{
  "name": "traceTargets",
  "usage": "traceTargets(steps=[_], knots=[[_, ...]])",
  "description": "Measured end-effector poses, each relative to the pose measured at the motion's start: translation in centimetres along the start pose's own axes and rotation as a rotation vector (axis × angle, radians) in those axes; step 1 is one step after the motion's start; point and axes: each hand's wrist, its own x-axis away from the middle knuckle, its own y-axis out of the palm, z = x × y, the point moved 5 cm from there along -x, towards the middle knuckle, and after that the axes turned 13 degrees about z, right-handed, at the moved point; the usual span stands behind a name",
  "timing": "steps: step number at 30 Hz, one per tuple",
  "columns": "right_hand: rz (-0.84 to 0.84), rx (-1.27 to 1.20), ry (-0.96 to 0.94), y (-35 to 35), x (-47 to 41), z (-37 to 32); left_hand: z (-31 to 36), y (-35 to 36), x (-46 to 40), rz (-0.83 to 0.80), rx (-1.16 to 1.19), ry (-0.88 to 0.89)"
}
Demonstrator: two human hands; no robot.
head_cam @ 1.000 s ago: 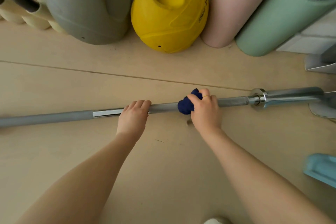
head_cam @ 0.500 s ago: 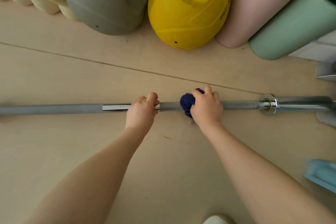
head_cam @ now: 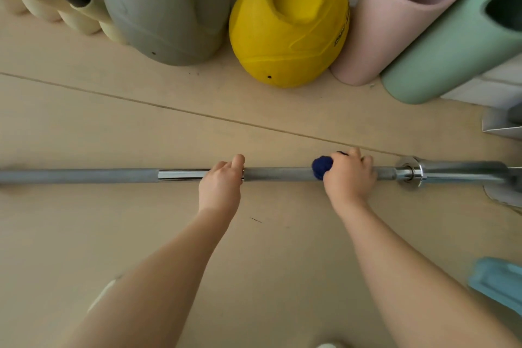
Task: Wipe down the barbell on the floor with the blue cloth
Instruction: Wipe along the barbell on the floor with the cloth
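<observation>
Your barbell lies flat on the floor, running from 9 to 3 o'clock across the view. Your left hand grips the shaft near centre, fingers curled over it. Your right hand, toward 3 o'clock, is clenched on the blue cloth, pressed against the shaft just short of the collar. At 12 o'clock a yellow kettlebell stands well apart from the bar.
</observation>
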Motion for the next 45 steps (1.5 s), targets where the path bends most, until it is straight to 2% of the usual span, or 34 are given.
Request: traceTargets(steps=[2, 5, 7, 8, 10, 13, 16, 18, 20, 22, 24, 27, 28, 30, 33, 35, 39, 42, 45], knots=[[0.004, -0.074, -0.060, 0.2, 1.3, -1.9, 0.2, 0.0, 0.0, 0.028, -0.019, 0.041], [-0.039, -0.277, -0.318, 0.5, 4.4, -5.7, 0.6, 0.0, 0.2, 0.059, -0.104, 0.154], [-0.072, -0.311, -0.444, 0.4, 4.4, -5.4, 0.6, 0.3, 0.1, 0.074, -0.125, 0.212], [-0.064, -0.294, -0.448, 0.4, 3.6, -4.2, 0.6, 0.4, 0.1, 0.074, -0.124, 0.233], [0.018, -0.241, -0.351, 0.2, 1.9, -0.3, 0.6, 0.5, 0.0, 0.068, -0.128, 0.260], [0.104, -0.181, -0.064, 0.2, -0.2, 6.7, 0.7, 0.8, 0.0, 0.036, -0.139, 0.273], [0.128, -0.194, 0.100, 0.5, -0.6, 8.1, 0.9, 0.9, -0.3, -0.010, -0.110, 0.202], [0.115, -0.237, 0.021, 0.8, 0.3, 5.9, 0.9, 1.0, -0.2, -0.039, -0.125, 0.168], [0.086, -0.310, -0.141, 1.3, 1.3, 4.2, 1.0, 0.9, -0.3, -0.039, -0.164, 0.162], [0.079, -0.336, -0.270, 1.3, 0.9, 4.9, 1.1, 0.9, -0.5, -0.060, -0.221, 0.168], [0.135, -0.317, -0.216, 1.4, -0.5, 7.6, 1.2, 1.0, -0.9, -0.079, -0.265, 0.154], [0.154, -0.429, 0.181, 2.1, -2.3, 11.4, 2.1, 0.8, -0.7, -0.014, -0.269, 0.184], [0.155, -0.427, 0.223, 2.1, -2.3, 11.2, 2.6, 0.8, -0.4, 0.035, -0.250, 0.229], [0.161, -0.370, 0.098, 1.8, -1.9, 9.2, 3.2, 1.4, 0.1, 0.099, -0.213, 0.309], [0.113, -0.375, -0.219, 1.7, -0.4, 5.3, 3.3, 1.9, 0.0, 0.114, -0.171, 0.292], [0.090, -0.388, -0.305, 2.0, -0.4, 5.0, 3.3, 1.9, -0.4, 0.126, -0.163, 0.282], [0.195, -0.419, -0.080, 1.5, -2.5, 7.4, 3.2, 1.8, -0.8, 0.105, -0.184, 0.321], [0.212, -0.385, 0.069, 1.6, -3.1, 6.0, 3.2, 1.9, -1.2, 0.056, -0.183, 0.352], [0.177, -0.358, -0.060, 1.4, -1.9, 1.8, 3.4, 1.7, -2.2, 0.034, -0.176, 0.341]])
